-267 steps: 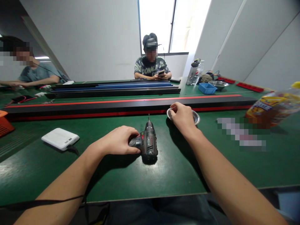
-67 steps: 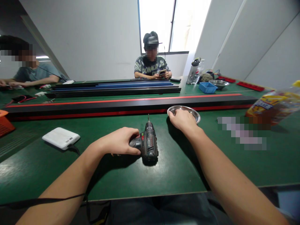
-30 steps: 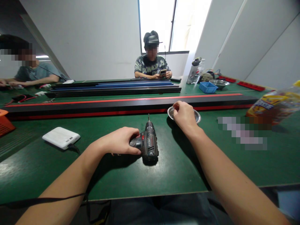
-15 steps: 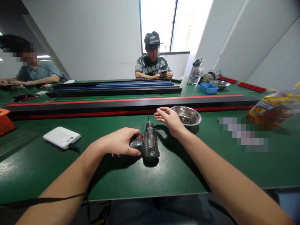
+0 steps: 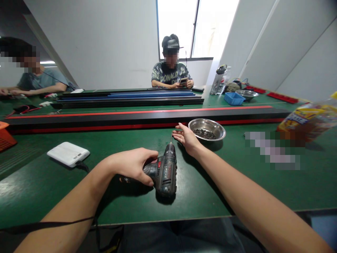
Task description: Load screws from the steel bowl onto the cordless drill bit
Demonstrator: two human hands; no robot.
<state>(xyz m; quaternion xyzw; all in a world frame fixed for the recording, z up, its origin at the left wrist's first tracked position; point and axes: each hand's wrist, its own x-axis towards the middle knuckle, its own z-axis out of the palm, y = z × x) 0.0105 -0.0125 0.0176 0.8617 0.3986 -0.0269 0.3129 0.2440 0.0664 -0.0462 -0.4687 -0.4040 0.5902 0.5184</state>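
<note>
My left hand (image 5: 133, 161) is wrapped round the handle of a black cordless drill (image 5: 167, 172), which lies on its side low over the green table. The drill's thin bit (image 5: 171, 138) points away from me. Right beside the bit's tip is my right hand (image 5: 187, 138), its fingers stretched out and slightly apart. I cannot make out any small piece between them. Just right of that hand, a steel bowl (image 5: 219, 135) holds many small dark screws (image 5: 204, 134).
Across the table behind the drill runs a long black and red profile (image 5: 147, 119), with more strips (image 5: 131, 96) beyond. A white power bank (image 5: 68, 154) lies left, near an orange basket (image 5: 7, 137). A snack bag (image 5: 308, 119) stands right. Two people (image 5: 171, 72) sit at the table.
The drill has come slightly toward me and left, its bit swinging a little right. My right hand has moved left and down, with its fingers now beside the bit tip.
</note>
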